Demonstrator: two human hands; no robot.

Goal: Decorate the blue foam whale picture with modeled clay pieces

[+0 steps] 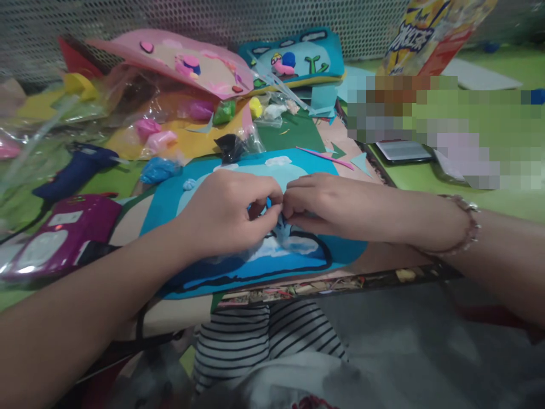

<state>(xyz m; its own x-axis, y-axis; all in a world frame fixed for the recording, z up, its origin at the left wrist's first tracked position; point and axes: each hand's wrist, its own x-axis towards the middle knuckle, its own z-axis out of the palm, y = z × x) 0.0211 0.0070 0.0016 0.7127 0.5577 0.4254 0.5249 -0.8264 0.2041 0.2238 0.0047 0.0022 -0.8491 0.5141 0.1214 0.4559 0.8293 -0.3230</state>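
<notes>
My left hand (230, 213) and my right hand (317, 204) meet fingertip to fingertip over a blue felt craft board (340, 250) at the table's near edge. Both are closed in a pinch on a small lump of light blue clay (281, 230) between them, just above the board's white and dark blue shapes. A beaded bracelet (470, 224) circles my right wrist. Small white clay patches (278, 161) sit on the board's far edge.
Bags of coloured clay (158, 139) lie behind the board with a black lump (230, 147). A blue glue gun (72, 173) and a magenta case (63, 233) are at left. Finished pink (170, 62) and teal (298, 57) felt pieces stand at the back. A tablet (402, 150) lies right.
</notes>
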